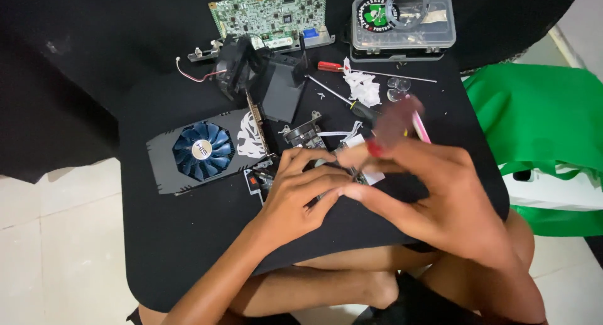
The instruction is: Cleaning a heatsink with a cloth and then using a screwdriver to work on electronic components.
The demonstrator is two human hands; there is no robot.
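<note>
My left hand (301, 190) presses down on a small dark electronic part (303, 136) near the middle of the black board (188, 249) on my lap. My right hand (433, 193) grips a blurred brush-like tool (392, 121) with a reddish head and a wooden handle. The tool's end points toward the part under my left fingers. Both hands touch each other at the fingertips. What lies directly beneath the fingers is hidden.
A graphics card (204, 150) with a blue fan lies left of my hands. Behind it are a black fan and heatsink (264, 80), a green circuit board (270, 11), a clear parts box (402, 26), two screwdrivers (342, 97), crumpled tissue (363, 86). A green bag (540, 124) sits right.
</note>
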